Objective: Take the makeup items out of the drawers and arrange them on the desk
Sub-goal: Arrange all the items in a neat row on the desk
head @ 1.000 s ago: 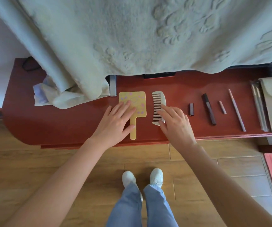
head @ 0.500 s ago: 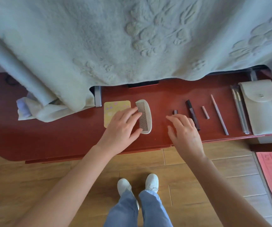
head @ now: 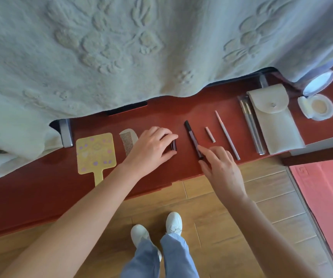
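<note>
Makeup items lie in a row on the red desk (head: 31,187). From left: a yellow hand mirror (head: 94,152), a pale comb (head: 127,140), a small dark tube (head: 174,145), a long dark pen (head: 192,137), a short pink stick (head: 210,134), a thin pink pencil (head: 227,134), bagged brushes (head: 251,125), a beige pouch (head: 274,119) and an open compact (head: 316,106). My left hand (head: 153,148) covers the comb's right part, fingertips closed on the small dark tube. My right hand (head: 219,161) touches the dark pen's near end with its forefinger, fingers apart.
A pale embossed blanket (head: 121,47) hangs over the desk's far side and left end. Wooden floor (head: 211,199) lies below the desk edge, with my white shoes (head: 155,229) on it. A pink mat (head: 330,193) lies at the right.
My left hand moved right from the mirror and comb onto the small dark tube. My right hand moved right from the comb to the dark pen. The view shifted right, revealing the compact.
</note>
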A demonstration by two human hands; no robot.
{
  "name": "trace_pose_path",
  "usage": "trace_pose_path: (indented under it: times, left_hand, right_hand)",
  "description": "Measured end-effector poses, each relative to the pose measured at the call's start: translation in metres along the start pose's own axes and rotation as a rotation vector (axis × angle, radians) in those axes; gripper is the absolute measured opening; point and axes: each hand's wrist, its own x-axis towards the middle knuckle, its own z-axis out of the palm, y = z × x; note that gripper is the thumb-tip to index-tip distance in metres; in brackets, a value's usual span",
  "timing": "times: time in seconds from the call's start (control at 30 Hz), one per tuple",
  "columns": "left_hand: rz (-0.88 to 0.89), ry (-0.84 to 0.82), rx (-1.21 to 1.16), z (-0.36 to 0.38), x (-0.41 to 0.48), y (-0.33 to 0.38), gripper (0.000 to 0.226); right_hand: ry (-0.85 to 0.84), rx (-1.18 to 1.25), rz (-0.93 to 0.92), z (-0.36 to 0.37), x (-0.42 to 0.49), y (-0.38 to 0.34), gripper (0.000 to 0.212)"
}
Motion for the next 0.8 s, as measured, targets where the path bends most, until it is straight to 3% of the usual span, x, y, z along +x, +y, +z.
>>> trace_pose_path:
  times: [0.13, 0.33, 0.8]
  left_hand:
    - [-0.015, 0.047, 0.009, -0.004, -0.005, -0.006, 0.039]
    - [-0.105, 0.065, 0.058, -0.014, -0.030, -0.024, 0.057]
    - [-0.112, 0.073, 0.042, -0.018, -0.044, -0.029, 0.058]
  right_hand:
    - [0.028, 0.036, -0.053, 0.006, 0.004, -0.003, 0.032]
    - [0.022, 0.078, -0.111, 0.019, 0.010, -0.027, 0.029]
    - [-0.021, 0.144, -0.179, 0.032, 0.007, -0.058, 0.030]
